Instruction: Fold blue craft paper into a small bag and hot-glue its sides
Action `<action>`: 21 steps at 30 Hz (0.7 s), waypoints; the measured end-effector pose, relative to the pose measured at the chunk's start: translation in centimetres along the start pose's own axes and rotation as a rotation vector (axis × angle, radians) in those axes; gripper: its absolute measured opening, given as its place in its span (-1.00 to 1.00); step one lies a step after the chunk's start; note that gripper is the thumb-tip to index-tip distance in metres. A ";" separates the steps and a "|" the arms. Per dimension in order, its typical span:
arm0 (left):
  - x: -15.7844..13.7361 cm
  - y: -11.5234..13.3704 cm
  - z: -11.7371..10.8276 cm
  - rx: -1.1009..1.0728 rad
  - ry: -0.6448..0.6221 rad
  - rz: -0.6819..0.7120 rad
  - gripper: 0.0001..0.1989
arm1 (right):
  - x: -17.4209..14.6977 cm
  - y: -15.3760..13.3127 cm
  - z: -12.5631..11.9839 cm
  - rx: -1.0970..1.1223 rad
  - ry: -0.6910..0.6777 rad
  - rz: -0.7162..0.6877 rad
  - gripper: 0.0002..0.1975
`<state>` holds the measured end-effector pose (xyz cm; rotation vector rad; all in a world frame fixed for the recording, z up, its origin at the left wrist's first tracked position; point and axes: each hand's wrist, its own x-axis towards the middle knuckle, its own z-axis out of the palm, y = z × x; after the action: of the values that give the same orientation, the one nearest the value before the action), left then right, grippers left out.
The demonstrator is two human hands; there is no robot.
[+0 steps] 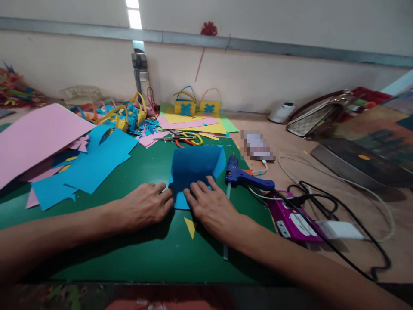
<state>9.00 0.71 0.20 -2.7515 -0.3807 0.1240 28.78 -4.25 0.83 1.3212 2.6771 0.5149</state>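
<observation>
A sheet of blue craft paper (195,165) stands partly folded up on the green work mat (112,249), its back part raised and its front part flat. At its left edge, my left hand (146,202) has curled fingers pinching the paper. My right hand (214,204) lies over the front right part, fingers spread and pressing the paper down. A small yellow paper triangle (190,227) rests just in front, between the hands. To the right of the paper lies a blue glue gun (247,176) with a clear glue stick below it.
Scissors (185,137) lie behind the blue paper. Two small yellow paper bags (185,107) stand by the wall. Pink sheets (41,137) and blue cut sheets (93,168) cover the left. A purple power strip (295,219) with black cables (358,215) sits at right.
</observation>
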 end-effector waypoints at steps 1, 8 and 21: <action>0.0 0.0 0.0 -0.005 0.001 0.003 -0.90 | 0.0 0.0 0.0 0.002 -0.008 0.001 -0.74; 0.1 -0.2 0.5 -0.034 0.044 0.022 -0.90 | 0.7 -0.6 0.0 0.044 0.019 0.038 -0.69; 0.3 -0.5 0.7 -0.121 0.101 0.012 -0.95 | -1.7 0.4 -0.5 0.022 -0.008 0.009 -0.75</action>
<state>9.04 1.52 -0.26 -2.8649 -0.3555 -0.0356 30.00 -5.45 1.33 1.3388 2.6790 0.4809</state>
